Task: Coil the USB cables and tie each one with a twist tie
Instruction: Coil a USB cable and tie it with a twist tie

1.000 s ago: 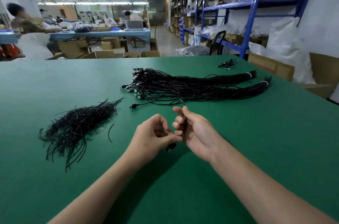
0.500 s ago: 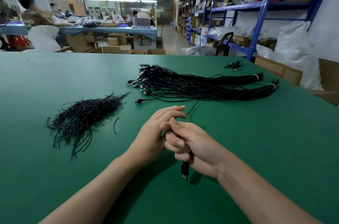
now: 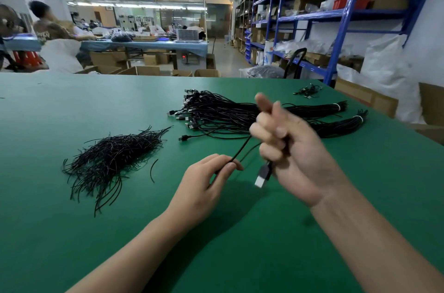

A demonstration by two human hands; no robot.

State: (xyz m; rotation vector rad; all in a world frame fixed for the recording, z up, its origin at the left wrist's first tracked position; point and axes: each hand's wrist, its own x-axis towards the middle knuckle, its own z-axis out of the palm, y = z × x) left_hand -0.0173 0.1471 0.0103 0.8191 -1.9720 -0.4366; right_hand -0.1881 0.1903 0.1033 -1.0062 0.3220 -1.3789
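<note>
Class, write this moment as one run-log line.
right hand: grips USB cable near plug | left hand: pinches USB cable | twist ties: untouched pile | stage: untied

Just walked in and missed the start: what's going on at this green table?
A person is working one black USB cable: the right hand grips it near its plug, which hangs below it, while the left hand pinches the cord further along. The twist ties lie piled at left, the cable bundle behind the hands.
</note>
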